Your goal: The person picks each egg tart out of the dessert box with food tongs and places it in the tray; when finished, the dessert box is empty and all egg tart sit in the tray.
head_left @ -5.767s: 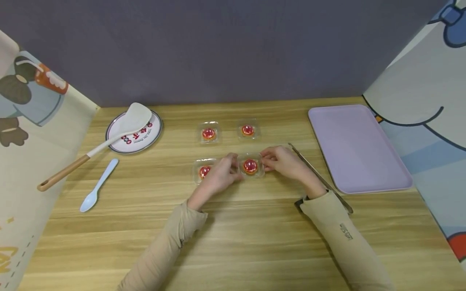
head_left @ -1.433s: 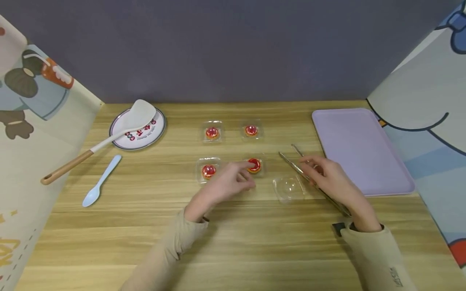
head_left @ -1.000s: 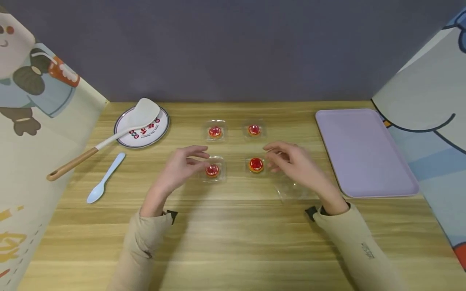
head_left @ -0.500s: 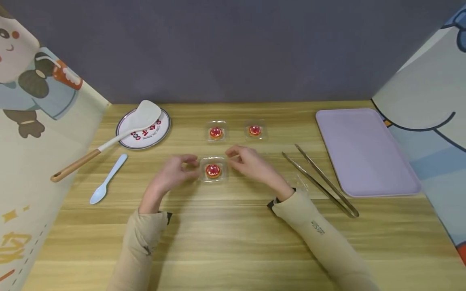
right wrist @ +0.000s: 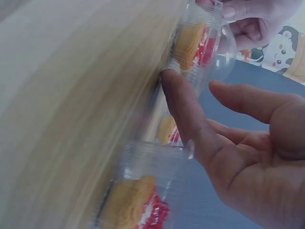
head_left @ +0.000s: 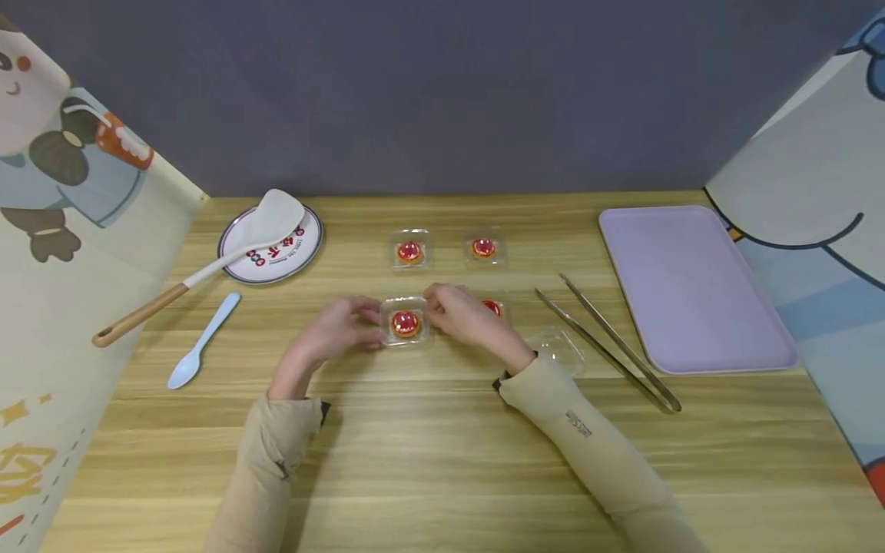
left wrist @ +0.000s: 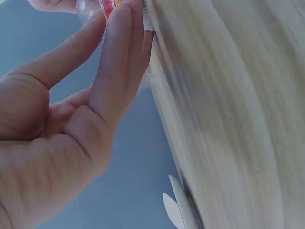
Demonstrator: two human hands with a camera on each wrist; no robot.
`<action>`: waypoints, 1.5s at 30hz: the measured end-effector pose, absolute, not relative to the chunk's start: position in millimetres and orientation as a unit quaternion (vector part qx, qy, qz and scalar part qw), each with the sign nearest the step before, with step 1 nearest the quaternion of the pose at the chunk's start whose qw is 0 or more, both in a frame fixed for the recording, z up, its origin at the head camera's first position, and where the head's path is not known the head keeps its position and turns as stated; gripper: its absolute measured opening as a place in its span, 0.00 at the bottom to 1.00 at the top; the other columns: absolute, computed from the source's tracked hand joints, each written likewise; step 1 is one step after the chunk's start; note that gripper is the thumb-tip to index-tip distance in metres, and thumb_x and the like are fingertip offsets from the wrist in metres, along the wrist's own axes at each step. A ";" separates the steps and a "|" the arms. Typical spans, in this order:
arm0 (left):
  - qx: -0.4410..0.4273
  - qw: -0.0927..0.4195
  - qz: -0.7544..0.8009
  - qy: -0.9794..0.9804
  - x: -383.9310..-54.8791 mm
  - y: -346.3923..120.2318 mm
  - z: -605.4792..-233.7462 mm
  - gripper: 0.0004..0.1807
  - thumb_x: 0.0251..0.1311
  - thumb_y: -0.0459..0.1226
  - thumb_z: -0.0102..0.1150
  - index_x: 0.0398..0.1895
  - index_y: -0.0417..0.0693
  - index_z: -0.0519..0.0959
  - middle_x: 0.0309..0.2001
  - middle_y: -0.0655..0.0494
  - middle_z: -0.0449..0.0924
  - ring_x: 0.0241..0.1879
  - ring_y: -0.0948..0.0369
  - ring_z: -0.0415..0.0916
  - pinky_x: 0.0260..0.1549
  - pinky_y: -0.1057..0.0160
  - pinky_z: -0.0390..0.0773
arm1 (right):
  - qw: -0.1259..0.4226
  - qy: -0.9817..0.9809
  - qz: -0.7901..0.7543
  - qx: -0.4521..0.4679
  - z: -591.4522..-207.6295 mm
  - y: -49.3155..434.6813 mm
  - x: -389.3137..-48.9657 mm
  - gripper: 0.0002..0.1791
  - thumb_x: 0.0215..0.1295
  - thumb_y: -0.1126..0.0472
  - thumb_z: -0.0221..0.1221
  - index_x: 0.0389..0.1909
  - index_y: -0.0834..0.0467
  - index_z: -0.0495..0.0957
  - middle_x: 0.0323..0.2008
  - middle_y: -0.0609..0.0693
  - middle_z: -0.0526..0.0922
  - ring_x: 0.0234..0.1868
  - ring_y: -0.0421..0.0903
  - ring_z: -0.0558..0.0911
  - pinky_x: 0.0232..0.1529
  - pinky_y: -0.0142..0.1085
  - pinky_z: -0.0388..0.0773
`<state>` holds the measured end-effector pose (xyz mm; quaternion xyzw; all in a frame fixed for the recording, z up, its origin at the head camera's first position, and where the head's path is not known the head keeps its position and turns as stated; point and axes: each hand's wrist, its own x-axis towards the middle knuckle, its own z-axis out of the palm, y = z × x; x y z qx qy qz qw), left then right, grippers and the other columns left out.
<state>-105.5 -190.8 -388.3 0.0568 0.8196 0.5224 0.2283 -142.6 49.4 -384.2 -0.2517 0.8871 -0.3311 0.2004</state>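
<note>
A clear plastic box (head_left: 415, 341) with a small red-topped tart (head_left: 405, 323) inside sits between my hands. My left hand (head_left: 328, 334) pinches its left side; the left wrist view shows thumb and fingers on the plastic. My right hand (head_left: 466, 316) is at the right side, its forefinger close against the box in the right wrist view, thumb held apart. Partly hidden behind that hand is a second tart (head_left: 492, 307), lying in an uncovered clear base (right wrist: 157, 167). Its detached lid (head_left: 561, 353) lies to the right.
Two more boxed tarts (head_left: 409, 252) (head_left: 484, 247) stand farther back. Metal tongs (head_left: 625, 369) and a lilac tray (head_left: 698, 292) are at right. At left are a plate (head_left: 290, 265), a white spatula with wooden handle (head_left: 148, 311) and a light blue spoon (head_left: 200, 346).
Earlier both hands were at the right-hand front box; its lid came off and was laid near the tongs. Both hands have since moved left to the other front box.
</note>
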 end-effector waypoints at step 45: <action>0.079 0.199 0.488 0.846 -110.7 -181.9 -384.2 0.37 0.55 0.17 0.71 0.70 0.27 0.70 0.54 0.27 0.83 0.47 0.40 0.87 0.52 0.49 0.89 | 0.224 0.881 -0.346 -0.233 -378.7 54.2 -142.1 0.19 0.76 0.71 0.59 0.64 0.73 0.76 0.53 0.63 0.86 0.27 0.41 0.75 0.27 0.27 0.74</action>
